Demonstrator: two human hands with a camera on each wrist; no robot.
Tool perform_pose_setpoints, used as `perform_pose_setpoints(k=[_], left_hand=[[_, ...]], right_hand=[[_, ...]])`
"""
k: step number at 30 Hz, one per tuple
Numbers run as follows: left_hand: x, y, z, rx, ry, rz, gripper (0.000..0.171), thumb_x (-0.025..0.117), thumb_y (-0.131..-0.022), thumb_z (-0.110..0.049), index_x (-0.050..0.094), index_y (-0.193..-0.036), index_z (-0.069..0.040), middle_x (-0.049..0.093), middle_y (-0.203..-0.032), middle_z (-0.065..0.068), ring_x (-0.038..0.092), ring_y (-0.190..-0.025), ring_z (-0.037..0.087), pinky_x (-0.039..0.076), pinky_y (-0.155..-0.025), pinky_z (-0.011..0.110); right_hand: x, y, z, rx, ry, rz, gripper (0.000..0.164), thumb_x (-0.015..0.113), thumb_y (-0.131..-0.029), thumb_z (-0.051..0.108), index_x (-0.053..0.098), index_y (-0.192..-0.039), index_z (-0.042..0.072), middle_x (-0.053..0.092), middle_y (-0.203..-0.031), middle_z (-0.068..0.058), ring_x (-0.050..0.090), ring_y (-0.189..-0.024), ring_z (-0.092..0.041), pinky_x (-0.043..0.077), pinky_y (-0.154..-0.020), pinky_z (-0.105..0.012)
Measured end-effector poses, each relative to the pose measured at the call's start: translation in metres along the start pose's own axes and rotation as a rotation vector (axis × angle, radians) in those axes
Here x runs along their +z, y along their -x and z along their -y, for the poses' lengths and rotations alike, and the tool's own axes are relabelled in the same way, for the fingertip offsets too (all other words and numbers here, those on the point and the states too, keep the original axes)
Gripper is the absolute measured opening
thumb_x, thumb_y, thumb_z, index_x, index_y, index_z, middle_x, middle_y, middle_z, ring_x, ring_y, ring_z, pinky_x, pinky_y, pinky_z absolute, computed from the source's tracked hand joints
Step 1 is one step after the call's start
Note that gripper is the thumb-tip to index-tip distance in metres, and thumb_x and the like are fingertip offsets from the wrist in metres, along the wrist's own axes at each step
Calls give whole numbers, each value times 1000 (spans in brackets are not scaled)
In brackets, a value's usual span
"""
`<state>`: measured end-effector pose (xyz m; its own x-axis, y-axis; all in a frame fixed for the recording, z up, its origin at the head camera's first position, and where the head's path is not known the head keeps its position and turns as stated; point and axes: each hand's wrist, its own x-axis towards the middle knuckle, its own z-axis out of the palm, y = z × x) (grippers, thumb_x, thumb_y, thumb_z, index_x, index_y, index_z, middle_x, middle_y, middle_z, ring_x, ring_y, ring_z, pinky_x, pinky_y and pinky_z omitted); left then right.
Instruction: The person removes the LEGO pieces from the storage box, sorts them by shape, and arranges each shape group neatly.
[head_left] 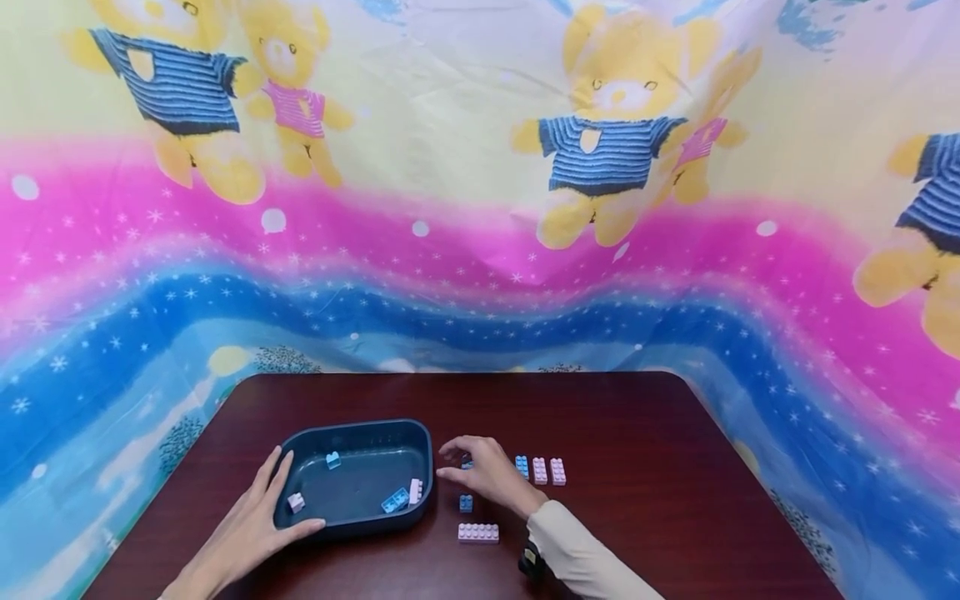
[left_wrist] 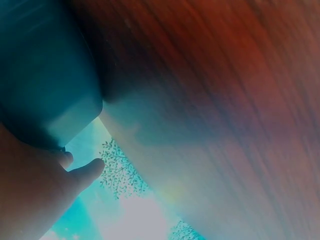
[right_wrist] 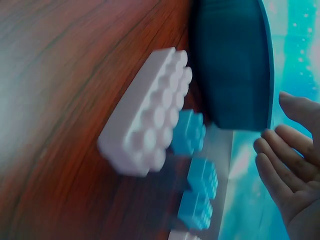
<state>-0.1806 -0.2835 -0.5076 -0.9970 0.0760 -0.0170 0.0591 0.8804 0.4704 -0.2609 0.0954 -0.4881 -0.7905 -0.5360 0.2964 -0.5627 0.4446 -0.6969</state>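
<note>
My left hand [head_left: 251, 517] rests against the near left corner of a dark teal tray [head_left: 360, 523], fingers along its side and thumb at the front rim. The tray holds a small blue building brick [head_left: 333, 460], a small pink brick [head_left: 296, 502], a larger blue brick [head_left: 395, 500] and another pink brick [head_left: 416, 492]. My right hand [head_left: 487, 471] is just right of the tray, fingers loosely bent and pointing toward it. The right wrist view shows its palm [right_wrist: 305, 195] holding nothing. Partly hidden behind this hand is a blue brick [head_left: 467, 463].
On the brown table [head_left: 637, 517] lie a small blue brick [head_left: 466, 503] and a long pink brick [head_left: 478, 533] near me. Right of the hand stand a blue brick [head_left: 522, 467] and two pink bricks [head_left: 539, 471]. A bear-print curtain [head_left: 480, 275] surrounds the table's far side.
</note>
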Motion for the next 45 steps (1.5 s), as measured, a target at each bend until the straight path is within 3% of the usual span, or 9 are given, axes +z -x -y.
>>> perform_pose_setpoints(k=[6, 13, 22, 29, 39, 45], left_hand=[[0, -1, 0, -7, 3, 14, 122, 71, -90, -68, 5, -170, -3, 0, -171, 31, 28, -143, 66, 38, -101, 81], [-1, 0, 0, 6, 4, -4, 121, 72, -90, -67, 7, -170, -3, 2, -171, 30, 30, -142, 65, 38, -101, 80], [0, 0, -1, -4, 8, 0, 122, 72, -90, -67, 6, -170, -3, 0, -172, 30, 29, -143, 66, 37, -101, 81], [-1, 0, -2, -9, 6, 1, 122, 72, -90, -68, 7, -169, -1, 2, -171, 30, 31, -141, 66, 37, -102, 81], [1, 1, -1, 5, 11, -17, 121, 73, -90, -66, 8, -169, -1, 3, -170, 31, 32, -141, 66, 38, -101, 81], [1, 1, -1, 22, 5, -35, 121, 73, -90, -66, 10, -169, 0, 4, -170, 31, 34, -140, 66, 40, -99, 80]], right_hand=[[10, -12, 10, 2, 14, -54, 32, 79, -98, 19, 74, -126, 2, 74, -118, -8, 70, -106, -22, 59, -92, -37], [22, -23, 20, -14, 4, -40, 34, 78, -99, 16, 72, -130, 5, 72, -125, -11, 69, -113, -25, 57, -98, -33], [48, -38, 41, -26, -13, 43, 37, 77, -99, 17, 71, -134, 7, 70, -133, -7, 68, -122, -24, 56, -101, -39], [67, -54, 61, -43, 4, 136, 39, 77, -100, 18, 70, -136, 6, 71, -133, -6, 67, -121, -17, 54, -97, -22], [96, -80, 78, -66, 92, 278, 41, 83, -94, 17, 74, -132, 4, 77, -123, -3, 70, -111, -2, 51, -92, -14], [113, -88, 84, -28, 47, 314, 41, 83, -94, 15, 74, -133, 5, 77, -123, -1, 70, -110, 0, 52, -86, -11]])
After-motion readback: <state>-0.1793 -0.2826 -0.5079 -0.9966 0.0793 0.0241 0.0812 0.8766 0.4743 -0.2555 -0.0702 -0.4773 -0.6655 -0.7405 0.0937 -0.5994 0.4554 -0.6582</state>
